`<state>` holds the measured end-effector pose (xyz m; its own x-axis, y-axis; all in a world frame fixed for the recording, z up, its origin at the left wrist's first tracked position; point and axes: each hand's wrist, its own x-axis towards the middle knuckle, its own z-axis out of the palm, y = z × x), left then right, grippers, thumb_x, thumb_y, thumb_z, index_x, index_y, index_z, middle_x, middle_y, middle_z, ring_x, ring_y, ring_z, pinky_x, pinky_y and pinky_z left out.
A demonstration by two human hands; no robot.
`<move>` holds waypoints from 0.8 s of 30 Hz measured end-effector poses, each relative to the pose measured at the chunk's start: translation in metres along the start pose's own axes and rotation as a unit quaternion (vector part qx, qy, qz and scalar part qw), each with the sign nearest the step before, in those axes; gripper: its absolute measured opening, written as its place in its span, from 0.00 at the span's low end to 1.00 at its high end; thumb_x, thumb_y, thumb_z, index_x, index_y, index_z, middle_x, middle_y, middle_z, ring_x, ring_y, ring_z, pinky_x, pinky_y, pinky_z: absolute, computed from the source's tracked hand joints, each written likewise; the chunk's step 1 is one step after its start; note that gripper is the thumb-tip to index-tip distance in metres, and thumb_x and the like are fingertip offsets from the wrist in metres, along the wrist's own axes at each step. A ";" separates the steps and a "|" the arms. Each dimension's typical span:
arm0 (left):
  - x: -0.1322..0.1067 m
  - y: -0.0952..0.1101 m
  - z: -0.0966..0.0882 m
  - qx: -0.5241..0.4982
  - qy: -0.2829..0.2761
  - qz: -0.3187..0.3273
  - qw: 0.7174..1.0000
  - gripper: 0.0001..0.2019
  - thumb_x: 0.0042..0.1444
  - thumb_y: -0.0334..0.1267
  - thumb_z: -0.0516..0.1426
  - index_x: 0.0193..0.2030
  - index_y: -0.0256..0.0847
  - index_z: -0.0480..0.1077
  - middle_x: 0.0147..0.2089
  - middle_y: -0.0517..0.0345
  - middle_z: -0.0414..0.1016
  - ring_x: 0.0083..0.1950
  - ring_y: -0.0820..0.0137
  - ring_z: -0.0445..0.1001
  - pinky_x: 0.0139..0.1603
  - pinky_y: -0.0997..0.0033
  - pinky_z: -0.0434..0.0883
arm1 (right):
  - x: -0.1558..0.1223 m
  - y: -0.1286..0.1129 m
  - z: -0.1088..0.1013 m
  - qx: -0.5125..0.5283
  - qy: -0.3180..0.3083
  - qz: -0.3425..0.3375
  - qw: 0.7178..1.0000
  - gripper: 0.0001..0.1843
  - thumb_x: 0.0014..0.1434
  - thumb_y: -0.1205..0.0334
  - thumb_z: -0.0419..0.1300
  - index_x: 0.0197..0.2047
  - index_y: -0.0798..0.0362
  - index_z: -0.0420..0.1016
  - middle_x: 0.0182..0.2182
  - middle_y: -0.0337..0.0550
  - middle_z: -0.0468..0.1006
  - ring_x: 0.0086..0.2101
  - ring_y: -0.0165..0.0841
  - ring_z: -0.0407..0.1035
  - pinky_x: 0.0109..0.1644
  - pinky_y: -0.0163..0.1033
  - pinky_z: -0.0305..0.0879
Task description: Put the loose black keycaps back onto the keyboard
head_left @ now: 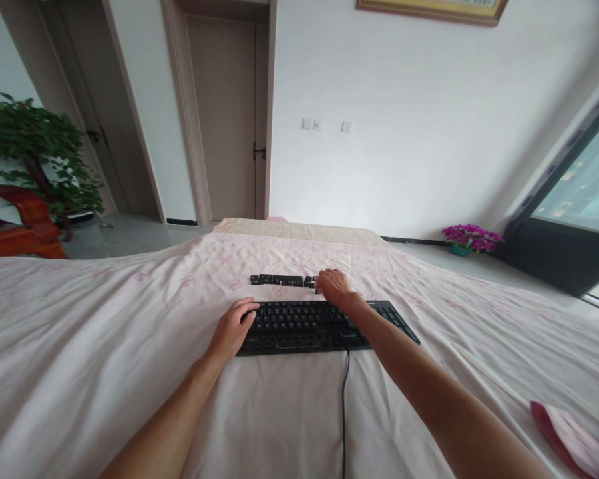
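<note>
A black keyboard point(287, 326) lies on the cloth in front of me; its front rows look stripped of keycaps, and its cable runs toward me. My left hand point(237, 324) grips its far left corner, thumb over the keys and fingers along the edge. Beyond the keyboard, loose black keycaps point(285, 281) are laid out in rows. My right hand point(335, 286) reaches across the keyboard to the right end of these rows. Its fingers are curled down among the keycaps, and the fingertips are mostly hidden, so what they hold cannot be made out.
A pale cloth with pink flowers point(180, 319) covers the surface, wrinkled at both sides. A pink fabric piece point(574, 436) lies at the lower right. Farther off are a wooden chair point(30, 219), a leafy plant point(34, 153), purple flowers point(472, 236) and a door point(224, 113).
</note>
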<state>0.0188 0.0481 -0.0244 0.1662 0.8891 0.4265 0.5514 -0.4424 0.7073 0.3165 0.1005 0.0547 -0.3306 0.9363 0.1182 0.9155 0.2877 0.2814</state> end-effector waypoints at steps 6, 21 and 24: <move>0.000 0.001 0.000 -0.003 0.000 0.000 1.000 0.14 0.58 0.38 0.50 0.46 0.44 0.73 0.57 0.55 0.69 0.58 0.66 0.67 0.63 0.61 0.61 | 0.003 -0.001 -0.001 0.055 -0.038 0.037 0.997 0.07 0.54 0.60 0.61 0.35 0.47 0.80 0.37 0.44 0.80 0.43 0.36 0.71 0.49 0.37 0.57; 0.000 0.002 -0.001 0.004 0.003 0.001 1.000 0.14 0.58 0.38 0.50 0.46 0.43 0.73 0.56 0.55 0.70 0.58 0.66 0.68 0.62 0.61 0.61 | -0.001 -0.010 -0.003 0.151 -0.073 0.067 0.984 0.12 0.50 0.63 0.61 0.39 0.48 0.81 0.38 0.44 0.81 0.40 0.37 0.73 0.39 0.33 0.62; 0.000 0.001 -0.001 0.004 0.001 0.003 1.000 0.14 0.58 0.38 0.50 0.46 0.44 0.73 0.56 0.55 0.70 0.58 0.66 0.68 0.62 0.61 0.61 | -0.004 -0.008 -0.003 0.172 -0.062 0.075 0.980 0.11 0.51 0.62 0.61 0.39 0.47 0.81 0.38 0.42 0.81 0.41 0.36 0.73 0.40 0.33 0.62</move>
<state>0.0188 0.0475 -0.0235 0.1676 0.8861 0.4322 0.5577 -0.4467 0.6996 0.3097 0.0939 0.0545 -0.1756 0.9844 0.0109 0.9818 0.1759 -0.0713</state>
